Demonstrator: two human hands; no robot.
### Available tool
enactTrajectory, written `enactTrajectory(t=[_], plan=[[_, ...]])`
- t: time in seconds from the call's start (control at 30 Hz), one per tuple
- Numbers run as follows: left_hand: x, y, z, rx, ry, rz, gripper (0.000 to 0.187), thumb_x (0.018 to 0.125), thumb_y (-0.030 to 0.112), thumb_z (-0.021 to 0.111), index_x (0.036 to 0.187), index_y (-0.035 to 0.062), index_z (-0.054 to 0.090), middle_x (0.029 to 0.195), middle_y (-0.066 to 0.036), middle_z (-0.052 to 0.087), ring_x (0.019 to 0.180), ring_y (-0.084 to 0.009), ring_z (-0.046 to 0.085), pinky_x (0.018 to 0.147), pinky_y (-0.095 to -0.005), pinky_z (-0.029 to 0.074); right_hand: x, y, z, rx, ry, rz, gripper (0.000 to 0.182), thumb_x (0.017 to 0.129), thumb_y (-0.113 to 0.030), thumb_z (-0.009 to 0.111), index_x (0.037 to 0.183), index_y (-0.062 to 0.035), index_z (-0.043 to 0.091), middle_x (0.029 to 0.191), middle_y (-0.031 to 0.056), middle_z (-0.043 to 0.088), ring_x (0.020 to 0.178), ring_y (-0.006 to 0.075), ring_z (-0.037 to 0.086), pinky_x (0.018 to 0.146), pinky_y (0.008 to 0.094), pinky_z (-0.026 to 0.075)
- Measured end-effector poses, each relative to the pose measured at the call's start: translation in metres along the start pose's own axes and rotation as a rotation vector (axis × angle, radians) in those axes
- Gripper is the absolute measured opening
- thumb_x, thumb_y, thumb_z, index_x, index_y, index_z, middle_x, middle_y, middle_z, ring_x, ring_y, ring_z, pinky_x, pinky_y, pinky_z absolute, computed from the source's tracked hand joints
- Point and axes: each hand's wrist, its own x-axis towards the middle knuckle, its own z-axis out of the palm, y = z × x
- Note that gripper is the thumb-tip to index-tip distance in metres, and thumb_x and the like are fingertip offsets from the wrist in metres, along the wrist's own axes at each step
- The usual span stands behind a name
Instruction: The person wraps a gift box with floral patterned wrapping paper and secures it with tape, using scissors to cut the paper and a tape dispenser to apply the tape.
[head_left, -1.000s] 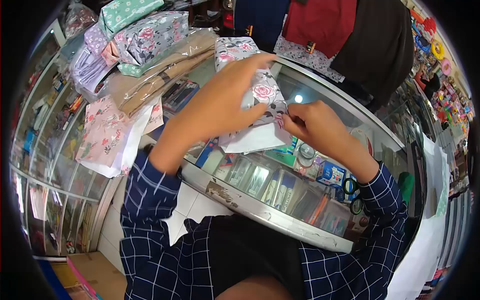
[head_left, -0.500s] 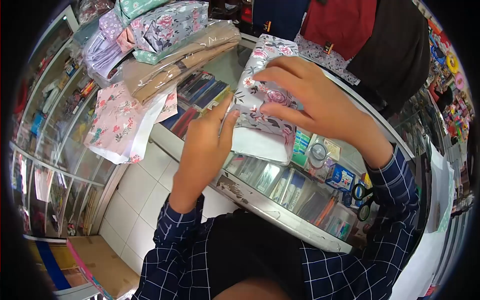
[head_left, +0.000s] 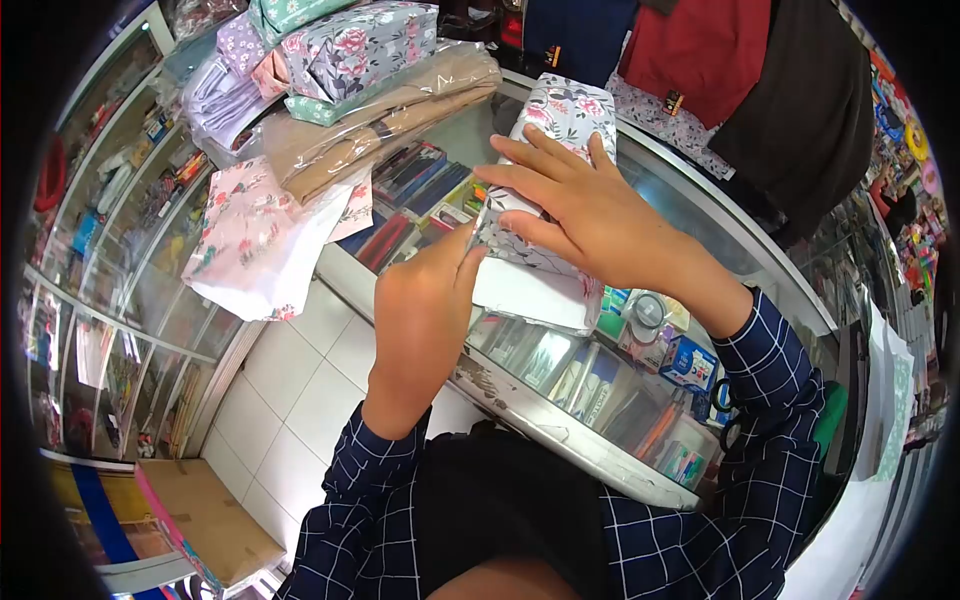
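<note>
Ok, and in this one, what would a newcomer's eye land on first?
Probably the flowered parcel on the glass counter, near the middle of the view, with the right hand spread over it and the left hand at its left edge. After that, perhaps the dark red cloth at the top, right of centre, and the heap of patterned packages at upper left.

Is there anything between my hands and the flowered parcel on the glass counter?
Nothing visible stands between them. Your right hand is spread over the top of the flowered parcel, and your left hand is at its left edge. The pink flowered paper lies off to the left.
</note>
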Motion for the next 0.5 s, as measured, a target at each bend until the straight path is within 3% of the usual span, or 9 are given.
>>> enactTrajectory(t=[0.13,0.23,0.33,0.43,0.5], plan=[[-0.012,0.001,-0.012,0.118,-0.026,0.042,0.027,0.081,0.01,0.069,0.108,0.0044,0.067,0.072,-0.015,0.063,0.064,-0.0276,0.059,0.065,-0.0372,0.047,0.0,0.0,0.0,-0.003,0.012,-0.005,0.045,0.097,-0.044,0.045,0.135,-0.0199,0.048,0.149,0.0125,0.035,0.141,0.0375,0.024,0.106,0.0695,0.015],[-0.014,0.004,-0.022,0.137,-0.054,-0.06,0.032,0.077,0.011,0.074,0.108,0.0057,0.068,0.076,-0.011,0.065,0.07,-0.0227,0.058,0.07,-0.0352,0.047,0.0,0.0,0.001,0.0,0.018,-0.001,0.044,0.097,-0.043,0.045,0.135,-0.0203,0.049,0.149,0.0124,0.035,0.14,0.0383,0.024,0.106,0.0697,0.015],[-0.008,0.002,-0.022,-0.076,0.005,-0.085,0.036,0.074,0.012,0.077,0.108,0.0047,0.069,0.078,-0.009,0.066,0.077,-0.0224,0.058,0.071,-0.0345,0.048,0.0,0.0,0.001,0.003,0.028,-0.002,0.043,0.097,-0.042,0.045,0.134,-0.0203,0.049,0.149,0.0122,0.035,0.14,0.0386,0.024,0.105,0.0699,0.015],[0.007,-0.004,-0.015,-0.039,0.097,0.03,0.029,0.075,0.012,0.077,0.104,0.0074,0.072,0.086,-0.008,0.069,0.078,-0.0148,0.062,0.065,-0.0289,0.048,0.0,-0.001,0.0,0.004,0.017,0.003,0.043,0.097,-0.041,0.045,0.134,-0.0195,0.049,0.148,0.0121,0.036,0.14,0.0384,0.024,0.105,0.0698,0.015],[0.014,-0.002,-0.01,-0.007,0.068,0.035,0.025,0.079,0.012,0.073,0.103,0.0059,0.071,0.084,-0.011,0.069,0.072,-0.0191,0.063,0.064,-0.0301,0.049,0.0,-0.001,-0.002,0.008,0.004,0.007,0.043,0.097,-0.041,0.045,0.134,-0.0191,0.049,0.148,0.0121,0.036,0.14,0.038,0.024,0.105,0.0697,0.015]])
